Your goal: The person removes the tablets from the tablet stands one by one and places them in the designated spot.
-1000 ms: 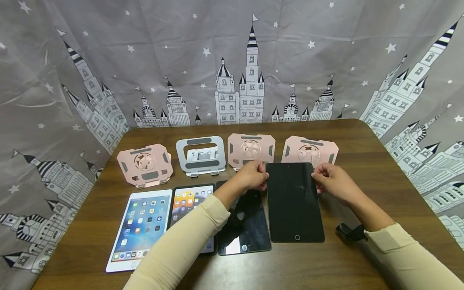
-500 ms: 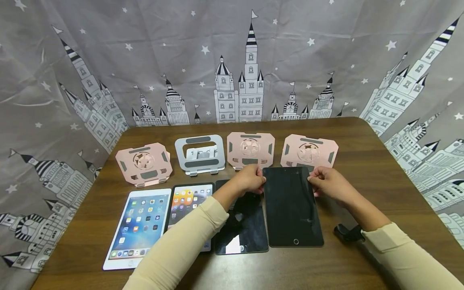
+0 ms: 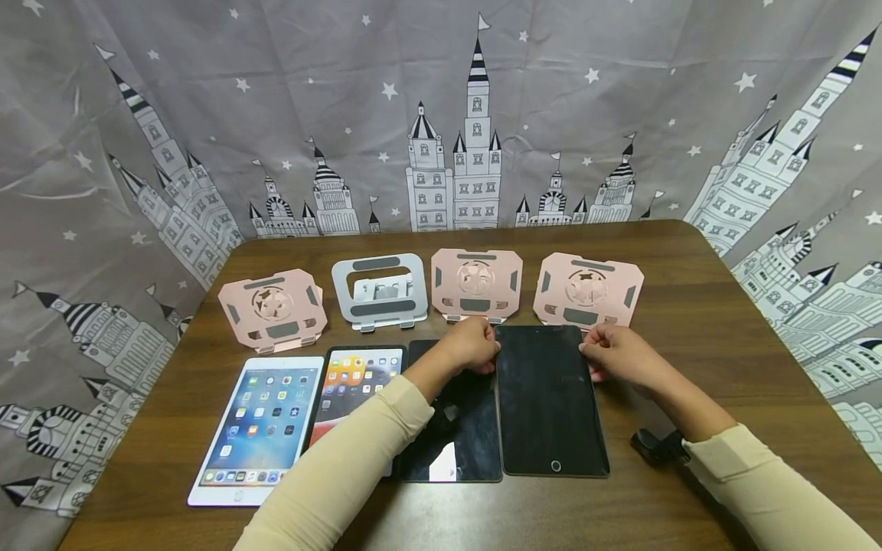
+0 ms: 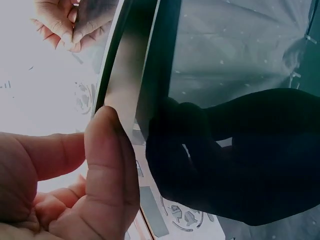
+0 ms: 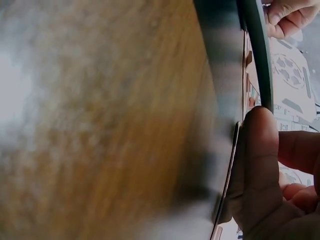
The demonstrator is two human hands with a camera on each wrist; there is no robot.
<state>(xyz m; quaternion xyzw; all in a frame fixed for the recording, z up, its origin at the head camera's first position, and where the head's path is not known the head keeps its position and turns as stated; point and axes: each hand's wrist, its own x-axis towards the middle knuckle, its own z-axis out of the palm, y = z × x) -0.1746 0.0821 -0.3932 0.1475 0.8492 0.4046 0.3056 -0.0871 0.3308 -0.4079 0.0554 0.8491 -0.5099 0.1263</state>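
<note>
My left hand (image 3: 472,346) and right hand (image 3: 618,354) pinch the upper side edges of a black-framed tablet (image 3: 547,405) with a dark screen and a round home button. Its screen faces up, close over the table. Just left of it lies a second dark-screened tablet (image 3: 475,428), partly under my left forearm and hand. In the left wrist view, my thumb and fingers (image 4: 107,175) meet at a tablet edge beside a dark, reflecting screen. The right wrist view has my right thumb (image 5: 261,150) pressed to the thin edge, with the left hand (image 5: 290,17) beyond.
Behind the tablets stand three pink tablet stands (image 3: 274,306) (image 3: 475,279) (image 3: 587,287) and a silver-blue one (image 3: 386,308). To the left lie a white lit tablet (image 3: 258,428) and a black-framed lit one (image 3: 354,383) on the wooden table (image 3: 696,306). A castle-print curtain (image 3: 276,99) hangs behind.
Both hands have drawn the dark tablet toward me and slightly left. Its top edge has moved away from the right pink stand, which shows more fully. The other tablets and stands stay put.
</note>
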